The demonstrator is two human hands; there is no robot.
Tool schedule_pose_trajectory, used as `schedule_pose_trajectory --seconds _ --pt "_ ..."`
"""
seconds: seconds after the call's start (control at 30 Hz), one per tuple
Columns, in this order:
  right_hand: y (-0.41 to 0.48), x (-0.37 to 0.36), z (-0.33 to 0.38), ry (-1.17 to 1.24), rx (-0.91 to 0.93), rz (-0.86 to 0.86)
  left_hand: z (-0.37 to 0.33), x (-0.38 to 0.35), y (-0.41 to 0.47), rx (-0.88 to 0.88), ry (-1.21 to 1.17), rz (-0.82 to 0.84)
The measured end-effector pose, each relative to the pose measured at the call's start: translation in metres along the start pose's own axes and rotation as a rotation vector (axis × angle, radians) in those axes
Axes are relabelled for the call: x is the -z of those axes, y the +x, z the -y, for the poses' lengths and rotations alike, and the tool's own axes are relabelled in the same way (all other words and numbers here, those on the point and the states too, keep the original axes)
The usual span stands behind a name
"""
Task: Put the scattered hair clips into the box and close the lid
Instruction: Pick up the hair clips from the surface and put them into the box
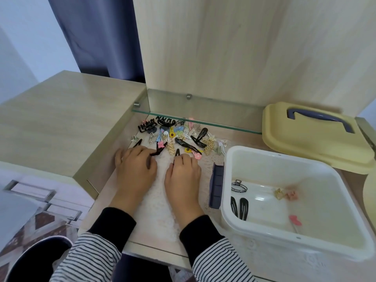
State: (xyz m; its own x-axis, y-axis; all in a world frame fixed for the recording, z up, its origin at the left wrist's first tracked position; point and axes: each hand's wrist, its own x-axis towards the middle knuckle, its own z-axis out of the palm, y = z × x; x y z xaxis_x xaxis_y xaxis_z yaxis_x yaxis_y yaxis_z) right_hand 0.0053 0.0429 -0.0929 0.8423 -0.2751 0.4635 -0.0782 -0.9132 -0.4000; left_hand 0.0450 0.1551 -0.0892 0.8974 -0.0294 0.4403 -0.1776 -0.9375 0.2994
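Observation:
A heap of hair clips [179,135], black, gold, pink and other colours, lies on the recessed tabletop under a glass shelf. My left hand [135,169] lies at the heap's near left edge, fingers curled round a black snap clip [157,152]. My right hand [183,174] pinches another black snap clip [177,153] at the heap's near edge. The open white box [227,180] stands to the right and holds several clips [240,206]. Its yellow lid [305,139] with a blue handle lies behind it.
A glass shelf [203,121] runs over the back of the heap. A raised wooden cabinet top [61,119] borders the recess on the left. A dark blue latch [216,185] hangs on the box's left side. A wood panel stands behind.

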Motion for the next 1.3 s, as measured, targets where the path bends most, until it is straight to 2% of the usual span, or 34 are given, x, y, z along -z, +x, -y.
schedule_pose_trajectory --seconds 0.2,0.4,0.5,0.67,0.83,0.97,1.13,1.2,1.3 --pt "0.002 0.007 0.002 0.017 0.003 0.021 0.001 0.002 0.001 -0.004 -0.056 -0.009" --pt "0.002 0.022 0.01 0.004 0.028 0.075 0.0 0.015 0.002 -0.006 -0.356 0.009" --pt "0.003 0.039 0.018 0.022 0.045 0.12 -0.005 0.028 0.005 0.085 -0.551 0.015" --pt "0.012 0.084 0.035 0.048 0.066 0.243 -0.028 0.062 0.017 0.204 -0.732 -0.038" --pt "0.027 0.157 0.03 0.127 0.121 0.379 -0.062 0.102 0.031 0.168 -0.886 -0.009" --pt "0.048 0.213 0.0 0.129 0.074 0.407 -0.097 0.126 0.037 0.09 -1.015 0.16" --pt "0.074 0.256 -0.065 0.054 0.05 0.653 -0.151 0.139 0.036 0.074 -1.112 0.485" --pt "0.08 0.261 -0.089 0.01 0.052 0.757 -0.172 0.141 0.032 -0.006 -1.031 0.646" --pt "0.084 0.257 -0.114 -0.012 0.029 0.982 -0.196 0.136 0.026 -0.207 -0.684 0.835"
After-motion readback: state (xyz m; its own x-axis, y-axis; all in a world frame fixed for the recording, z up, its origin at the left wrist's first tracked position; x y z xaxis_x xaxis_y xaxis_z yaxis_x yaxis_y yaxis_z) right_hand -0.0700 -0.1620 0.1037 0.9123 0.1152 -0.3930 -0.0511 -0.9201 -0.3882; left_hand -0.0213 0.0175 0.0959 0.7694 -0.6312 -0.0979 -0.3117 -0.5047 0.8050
